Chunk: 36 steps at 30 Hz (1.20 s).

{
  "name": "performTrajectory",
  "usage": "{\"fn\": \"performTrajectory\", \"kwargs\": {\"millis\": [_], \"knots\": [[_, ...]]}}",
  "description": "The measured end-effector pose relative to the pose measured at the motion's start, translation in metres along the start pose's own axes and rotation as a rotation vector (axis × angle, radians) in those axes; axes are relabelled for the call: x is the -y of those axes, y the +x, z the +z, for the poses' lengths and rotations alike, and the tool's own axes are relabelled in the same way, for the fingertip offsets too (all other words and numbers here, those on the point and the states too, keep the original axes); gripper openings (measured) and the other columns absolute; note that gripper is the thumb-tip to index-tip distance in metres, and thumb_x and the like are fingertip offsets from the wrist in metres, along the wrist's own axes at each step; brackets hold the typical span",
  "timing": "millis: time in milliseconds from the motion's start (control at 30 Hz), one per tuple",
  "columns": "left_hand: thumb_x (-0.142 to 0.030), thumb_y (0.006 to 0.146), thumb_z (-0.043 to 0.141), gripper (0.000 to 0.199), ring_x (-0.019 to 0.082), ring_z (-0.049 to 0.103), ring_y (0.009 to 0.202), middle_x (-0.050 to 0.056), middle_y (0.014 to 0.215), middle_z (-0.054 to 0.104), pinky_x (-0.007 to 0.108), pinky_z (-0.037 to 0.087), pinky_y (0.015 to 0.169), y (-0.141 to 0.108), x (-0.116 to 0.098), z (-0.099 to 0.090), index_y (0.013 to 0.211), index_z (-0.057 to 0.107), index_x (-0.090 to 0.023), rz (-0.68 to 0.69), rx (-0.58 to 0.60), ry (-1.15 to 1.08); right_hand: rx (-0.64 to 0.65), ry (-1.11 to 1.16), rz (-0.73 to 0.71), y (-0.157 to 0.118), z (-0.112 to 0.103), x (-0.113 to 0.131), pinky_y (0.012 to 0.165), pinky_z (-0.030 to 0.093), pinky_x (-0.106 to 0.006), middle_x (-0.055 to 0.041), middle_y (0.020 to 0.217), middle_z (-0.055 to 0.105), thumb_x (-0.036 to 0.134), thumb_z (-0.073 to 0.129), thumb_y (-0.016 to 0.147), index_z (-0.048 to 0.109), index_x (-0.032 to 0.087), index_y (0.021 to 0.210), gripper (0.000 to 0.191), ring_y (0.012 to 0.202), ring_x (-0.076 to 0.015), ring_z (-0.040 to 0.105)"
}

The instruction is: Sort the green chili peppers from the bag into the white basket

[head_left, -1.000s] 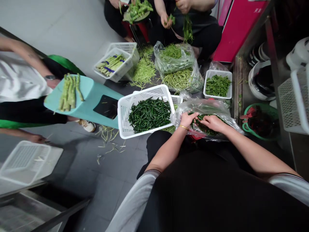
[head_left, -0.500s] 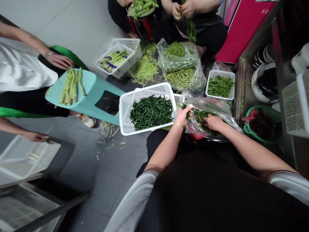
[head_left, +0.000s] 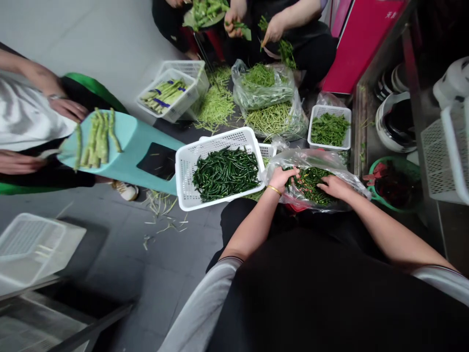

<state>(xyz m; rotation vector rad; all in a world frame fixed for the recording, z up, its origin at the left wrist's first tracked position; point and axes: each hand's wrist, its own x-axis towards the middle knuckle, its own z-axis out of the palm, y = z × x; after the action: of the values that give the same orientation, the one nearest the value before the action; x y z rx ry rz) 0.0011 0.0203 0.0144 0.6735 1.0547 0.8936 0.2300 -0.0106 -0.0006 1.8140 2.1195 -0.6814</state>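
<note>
Basket [head_left: 183, 168]: left of bag [head_left: 322, 161]
Chillies [head_left: 226, 173]: in basket
Hands: both in bag
Stool [head_left: 135, 146]: left of basket

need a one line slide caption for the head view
Both hands, left hand and right hand, in a plastic bag of green chillies, beside a white basket.

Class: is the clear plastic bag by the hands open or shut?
Open: both hands reach inside the clear plastic bag among dark green chillies.

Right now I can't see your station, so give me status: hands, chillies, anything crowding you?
Left hand and right hand both in the clear bag among green chillies. White basket of chillies sits alongside, left. Grip unclear.
</note>
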Motion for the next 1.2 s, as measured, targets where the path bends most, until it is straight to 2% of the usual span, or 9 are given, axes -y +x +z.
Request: {"fn": "performTrajectory", "kwargs": {"millis": [67,133,233,367,567,733,933,1067,1200], "knots": [[-0.026,0.057,0.088,0.029,0.007,0.049,0.047,0.000,0.052,0.061,0.021,0.038,0.047,0.001,0.005,0.003,0.064,0.063,-0.011,-0.032,-0.010,0.037,0.104,0.178,0.039,0.005,-0.002,0.000,0.067,0.045,-0.026,-0.0074,0.084,0.070,0.046,0.048,0.098,0.072,0.015,0.100,0.038,0.073,-0.0183,0.064],[-0.026,0.056,0.089,0.032,0.008,0.050,0.047,0.000,0.050,0.060,0.022,0.041,0.049,0.000,0.009,0.003,0.062,0.062,-0.011,-0.060,-0.030,0.065,0.187,0.328,0.076,0.014,-0.004,-0.001,0.060,0.043,-0.025,-0.0023,0.075,0.068,0.045,0.055,0.094,0.070,0.016,0.105,0.035,0.060,-0.0150,0.059],[-0.025,0.055,0.090,0.032,0.010,0.053,0.050,0.001,0.052,0.062,0.025,0.046,0.054,0.000,0.011,0.000,0.063,0.063,-0.011,-0.079,-0.051,0.078,0.088,0.377,0.143,0.024,-0.009,-0.007,0.059,0.043,-0.024,-0.0021,0.078,0.069,0.035,0.060,0.091,0.068,0.016,0.112,0.030,0.058,-0.0134,0.057],[-0.025,0.055,0.090,0.031,0.010,0.054,0.050,0.001,0.054,0.062,0.025,0.047,0.055,0.003,0.013,-0.003,0.064,0.064,-0.011,-0.050,-0.073,0.073,-0.045,0.216,0.197,0.026,-0.011,-0.002,0.065,0.045,-0.025,-0.0082,0.084,0.072,0.034,0.050,0.097,0.071,0.014,0.099,0.029,0.069,-0.0166,0.061],[-0.027,0.058,0.088,0.029,0.011,0.054,0.052,0.001,0.054,0.062,0.027,0.048,0.058,0.012,0.029,-0.006,0.059,0.063,-0.013,-0.028,-0.060,0.163,0.090,-0.102,0.140,0.021,0.007,0.049,0.073,0.049,-0.030,-0.0230,0.103,0.071,0.032,0.065,0.089,0.075,0.007,0.101,0.030,0.091,-0.0273,0.068],[-0.030,0.051,0.090,0.031,0.010,0.053,0.055,-0.001,0.055,0.062,0.025,0.045,0.060,0.015,0.050,0.000,0.056,0.063,-0.014,0.041,0.007,0.267,-0.017,-0.105,-0.037,0.002,-0.012,0.053,0.078,0.047,-0.029,-0.0182,0.102,0.069,0.027,0.051,0.098,0.073,0.010,0.100,0.028,0.091,-0.0249,0.067],[-0.037,0.056,0.089,0.036,0.007,0.047,0.046,0.000,0.054,0.059,0.022,0.036,0.048,0.009,0.042,0.018,0.061,0.063,-0.012,-0.102,-0.011,-0.066,-0.213,-0.134,-0.273,-0.022,-0.033,0.052,0.075,0.044,-0.029,-0.0168,0.103,0.064,0.028,0.041,0.103,0.068,0.008,0.107,0.034,0.087,-0.0223,0.063],[-0.033,0.061,0.087,0.032,0.005,0.043,0.041,0.000,0.053,0.059,0.022,0.029,0.042,0.009,0.028,0.007,0.064,0.063,-0.012,-0.237,-0.026,-0.053,-0.100,-0.240,-0.387,-0.024,-0.028,0.038,0.070,0.042,-0.030,-0.0164,0.106,0.063,0.031,0.039,0.104,0.068,0.011,0.110,0.036,0.084,-0.0228,0.064],[-0.027,0.061,0.086,0.024,0.009,0.051,0.047,-0.001,0.051,0.060,0.023,0.039,0.051,0.013,0.029,-0.005,0.067,0.067,-0.013,-0.012,-0.085,0.275,0.008,-0.313,-0.203,-0.009,-0.009,0.032,0.070,0.045,-0.030,-0.0178,0.114,0.062,0.033,0.042,0.101,0.067,0.014,0.120,0.036,0.084,-0.0234,0.066]]}}
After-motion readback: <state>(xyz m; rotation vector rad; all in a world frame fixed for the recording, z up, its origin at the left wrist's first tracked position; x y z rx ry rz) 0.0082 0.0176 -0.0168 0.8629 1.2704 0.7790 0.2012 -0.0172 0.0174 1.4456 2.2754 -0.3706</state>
